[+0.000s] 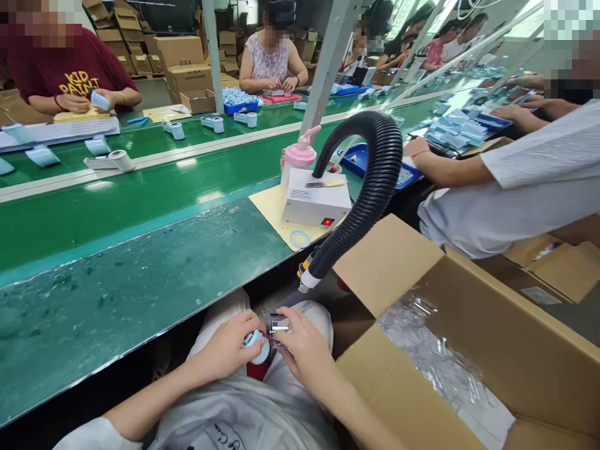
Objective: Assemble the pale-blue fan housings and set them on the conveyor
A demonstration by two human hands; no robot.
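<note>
My left hand [238, 340] is closed around a small light-blue round plastic part [259, 350], held low over my lap. Beside it, my right hand [302, 344] grips a clear plastic piece [277, 325], its fingers wrapped over the top. The two pieces meet or nearly meet between my hands; fingers hide the exact contact. Just above them hangs the white nozzle [307, 281] of a black corrugated hose [379, 181]. That hose rises from a white box-shaped machine [316, 203] with a lit red switch.
An open cardboard box [515, 312] of clear plastic pieces [440, 362] stands at my right. A light-blue ring [299, 239] lies near the pink bottle [300, 153]. Light-blue devices [175, 130] line the green conveyor [154, 181]. Co-workers sit opposite, and one [515, 169] at my right.
</note>
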